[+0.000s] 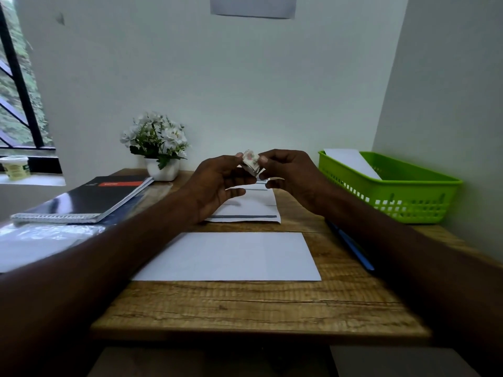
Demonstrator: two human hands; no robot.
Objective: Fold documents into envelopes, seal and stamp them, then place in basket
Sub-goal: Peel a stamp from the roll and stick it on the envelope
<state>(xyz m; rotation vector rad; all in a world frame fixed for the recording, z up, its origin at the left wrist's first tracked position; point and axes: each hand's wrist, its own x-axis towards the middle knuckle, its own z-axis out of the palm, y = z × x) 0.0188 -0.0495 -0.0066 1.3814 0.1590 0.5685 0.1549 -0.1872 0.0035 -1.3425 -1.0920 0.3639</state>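
Above the table point(245, 303), both hands pinch stamps point(251, 162): left hand point(217, 183) and right hand point(291, 175). Envelopes point(226, 257) lie below; basket point(408, 194) at right.

Dim daylight from left window point(19, 85); warped edges.

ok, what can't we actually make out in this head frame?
- Stamps: print too small and blurred; both hands' fingertips cover the edges, so the count is unclear.
- Striped envelope: left hand hides its upper part.
- Green basket: a white sheet shows; the wall hides the rest.
- Wall notice: cut off by the top edge.
- Blue pen: right forearm covers part.
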